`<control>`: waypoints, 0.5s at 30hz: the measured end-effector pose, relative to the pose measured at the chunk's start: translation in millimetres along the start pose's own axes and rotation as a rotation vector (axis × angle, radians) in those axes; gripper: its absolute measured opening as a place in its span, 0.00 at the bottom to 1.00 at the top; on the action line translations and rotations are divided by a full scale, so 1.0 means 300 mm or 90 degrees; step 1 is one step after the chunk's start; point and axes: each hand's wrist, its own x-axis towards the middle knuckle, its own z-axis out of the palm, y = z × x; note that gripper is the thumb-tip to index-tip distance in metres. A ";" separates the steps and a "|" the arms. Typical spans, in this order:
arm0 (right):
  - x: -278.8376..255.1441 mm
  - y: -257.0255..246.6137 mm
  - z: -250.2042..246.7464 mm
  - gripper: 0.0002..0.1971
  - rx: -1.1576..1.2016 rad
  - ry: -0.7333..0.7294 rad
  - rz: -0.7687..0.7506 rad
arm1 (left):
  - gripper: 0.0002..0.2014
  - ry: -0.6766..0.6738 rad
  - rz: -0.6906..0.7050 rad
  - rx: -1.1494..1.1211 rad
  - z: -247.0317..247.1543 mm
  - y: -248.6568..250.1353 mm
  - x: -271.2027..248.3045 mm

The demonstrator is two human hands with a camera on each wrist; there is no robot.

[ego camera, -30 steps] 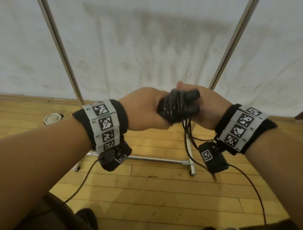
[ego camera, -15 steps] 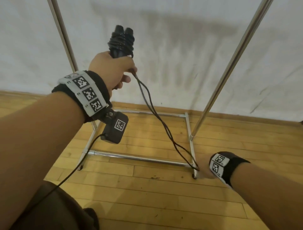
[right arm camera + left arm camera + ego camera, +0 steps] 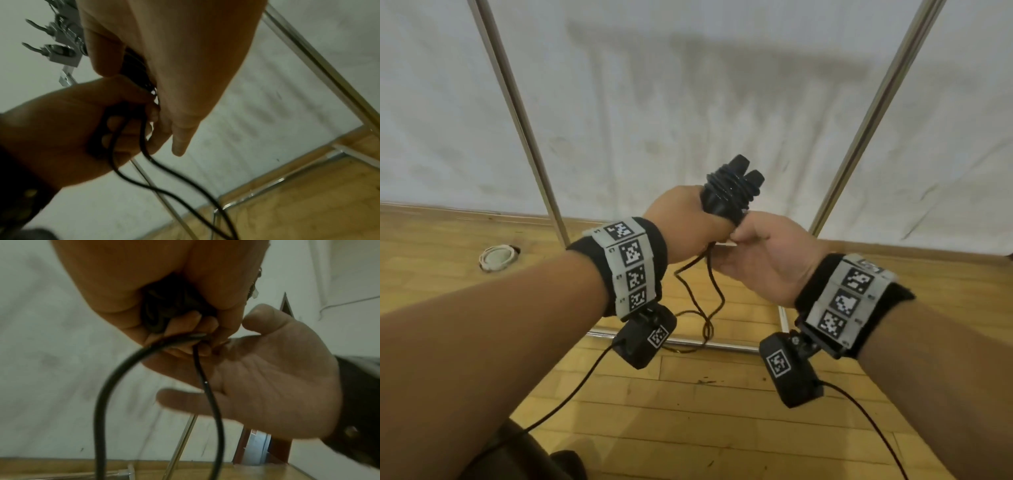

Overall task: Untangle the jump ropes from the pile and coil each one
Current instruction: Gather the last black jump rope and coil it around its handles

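Observation:
A black jump rope has its two handles (image 3: 732,188) bundled together, with cord wound round them. My left hand (image 3: 688,222) grips the lower part of the handles at chest height. My right hand (image 3: 760,260) sits against it and pinches the cord just below the handles. The rest of the cord (image 3: 709,301) hangs in loose loops to the floor. In the left wrist view the cord (image 3: 100,402) arcs down in front of my right hand (image 3: 267,378), whose little finger sticks out. In the right wrist view my left hand (image 3: 61,129) curls round the cord (image 3: 164,170).
A metal rack stands just ahead with two slanting uprights (image 3: 527,137) and a base bar (image 3: 688,342) on the wooden floor. Behind it hangs a white sheet (image 3: 688,102). A white coiled rope (image 3: 498,257) lies on the floor at the left.
Half a second ago my left hand held the handles high while my right hand pulled the cord down low. Now the hands are together again and the cord hangs slack.

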 end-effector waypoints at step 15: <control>0.001 -0.026 -0.036 0.17 -0.913 0.020 0.029 | 0.06 -0.146 -0.203 -0.069 -0.081 -0.059 0.040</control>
